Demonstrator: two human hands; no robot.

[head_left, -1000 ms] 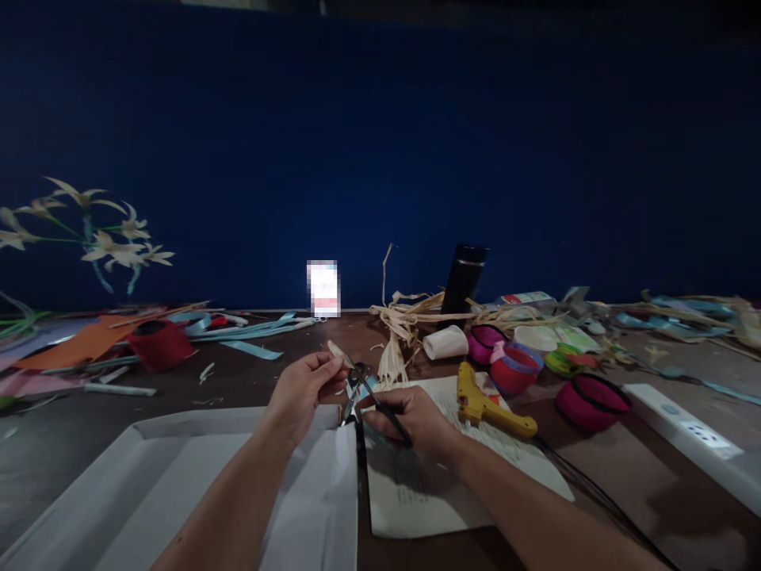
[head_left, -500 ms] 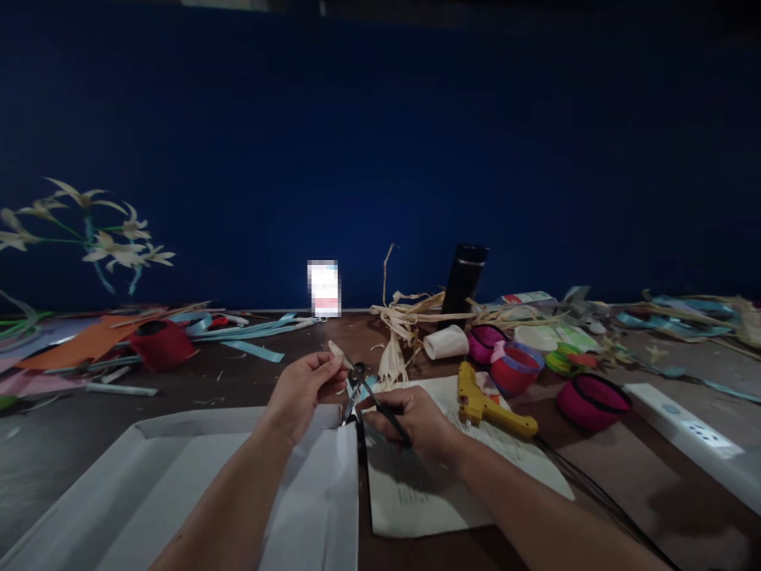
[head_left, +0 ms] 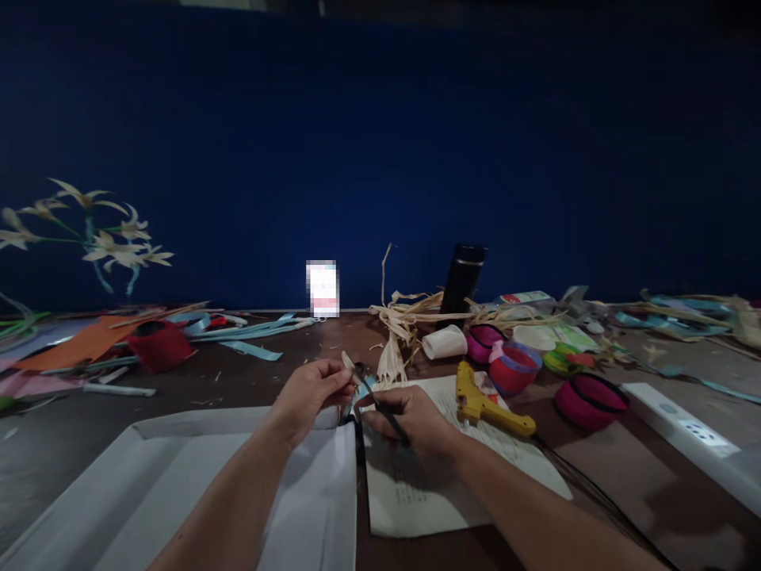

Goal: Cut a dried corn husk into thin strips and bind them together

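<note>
My left hand (head_left: 312, 396) pinches a small pale strip of dried husk (head_left: 347, 362) between thumb and fingertips. Closed around a slim black tool (head_left: 389, 414), my right hand (head_left: 416, 416) points its tip up and left toward the husk. Whether this tool is scissors or tweezers I cannot tell. Both hands are close together, just over the corner of a white tray (head_left: 178, 414). Under my right hand lies a printed sheet (head_left: 469, 507). A bundle of dried husks (head_left: 395, 333) rests beyond the hands.
A yellow glue gun (head_left: 491, 408) lies on the sheet, its cord trailing right. Beyond are a tipped white cup (head_left: 445, 342), a black bottle (head_left: 464, 277) and ribbon rolls (head_left: 591, 400). A power strip (head_left: 683, 420) is at right; husk flowers (head_left: 116, 250) stand at left.
My left hand has shifted slightly right and down with the husk strip, closer to the black tool. My right hand keeps almost the same place.
</note>
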